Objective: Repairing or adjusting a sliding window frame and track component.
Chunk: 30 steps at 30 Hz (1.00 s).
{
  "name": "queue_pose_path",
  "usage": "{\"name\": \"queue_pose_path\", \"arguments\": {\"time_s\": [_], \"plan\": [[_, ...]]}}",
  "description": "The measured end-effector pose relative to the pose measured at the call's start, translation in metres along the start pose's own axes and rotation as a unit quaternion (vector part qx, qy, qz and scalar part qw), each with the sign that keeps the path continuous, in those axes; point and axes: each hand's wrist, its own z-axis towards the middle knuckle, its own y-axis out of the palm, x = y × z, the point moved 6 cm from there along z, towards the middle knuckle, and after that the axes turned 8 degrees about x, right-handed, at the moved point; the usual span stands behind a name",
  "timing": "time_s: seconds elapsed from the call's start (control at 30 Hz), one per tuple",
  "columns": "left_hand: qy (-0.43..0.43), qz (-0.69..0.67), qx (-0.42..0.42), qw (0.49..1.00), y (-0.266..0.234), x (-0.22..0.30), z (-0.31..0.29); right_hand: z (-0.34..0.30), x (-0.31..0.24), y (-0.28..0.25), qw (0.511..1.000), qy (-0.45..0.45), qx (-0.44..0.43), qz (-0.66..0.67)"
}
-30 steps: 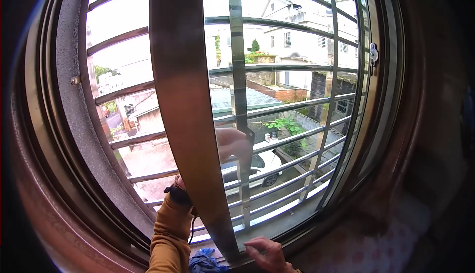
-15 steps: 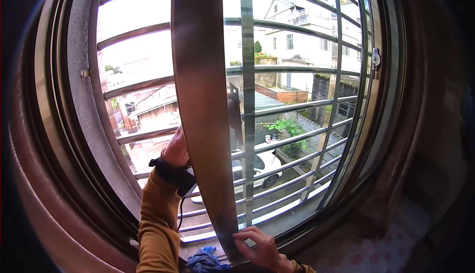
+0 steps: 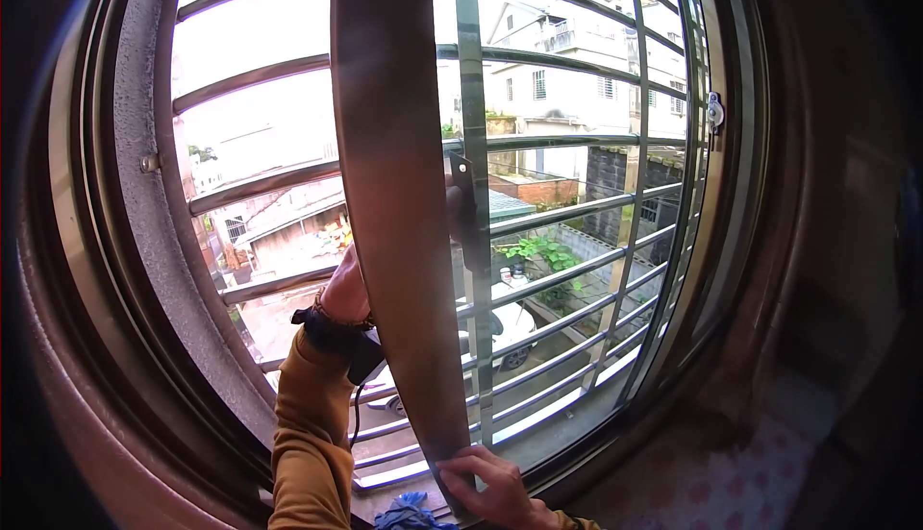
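Note:
A sliding window sash with a broad brown frame stands upright before me. My left hand, in a mustard sleeve with a dark wrist strap and beaded bracelet, reaches round its left edge to the outer side. The frame hides those fingers, so I cannot see what they hold. A dark flat piece with a small hole shows through the glass just right of the frame, roughly level with that hand. Low on the frame, my right hand closes its thumb and fingers on the edge. A crumpled blue cloth lies on the sill below.
Metal security bars cross the opening beyond the sash. The outer window frame curves down the left, with a small round fitting. A latch sits on the right-hand frame. Outside are a white car and houses.
The dark flat piece stands out farther from behind the frame. My right hand has slid slightly left and down along the frame. The whole view has shifted a little.

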Motion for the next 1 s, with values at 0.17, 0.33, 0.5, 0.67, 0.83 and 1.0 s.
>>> {"name": "queue_pose_path", "arguments": {"time_s": [0.17, 0.33, 0.5, 0.67, 0.83, 1.0], "plan": [[0.022, 0.105, -0.065, 0.992, 0.036, 0.014, 0.035, 0.003, -0.006, 0.01, 1.0, 0.005, -0.002, 0.014], [-0.03, -0.074, -0.001, 0.997, 0.042, -0.03, 0.046, 0.0, -0.001, 0.004, 1.0, 0.017, 0.014, 0.003], [-0.079, -0.15, 0.076, 0.983, -0.026, -0.05, -0.016, 0.001, -0.001, 0.012, 1.0, 0.013, 0.001, -0.01], [-0.15, -0.172, 0.137, 0.964, -0.006, 0.009, -0.006, 0.0, -0.006, 0.015, 1.0, -0.013, -0.001, 0.017], [0.039, -0.059, 0.006, 0.997, 0.038, -0.011, 0.053, -0.001, 0.001, 0.011, 0.999, 0.042, -0.009, 0.001], [-0.061, -0.16, 0.02, 0.985, -0.058, -0.096, 0.004, -0.003, -0.004, 0.015, 0.999, 0.042, -0.027, 0.006]]}}
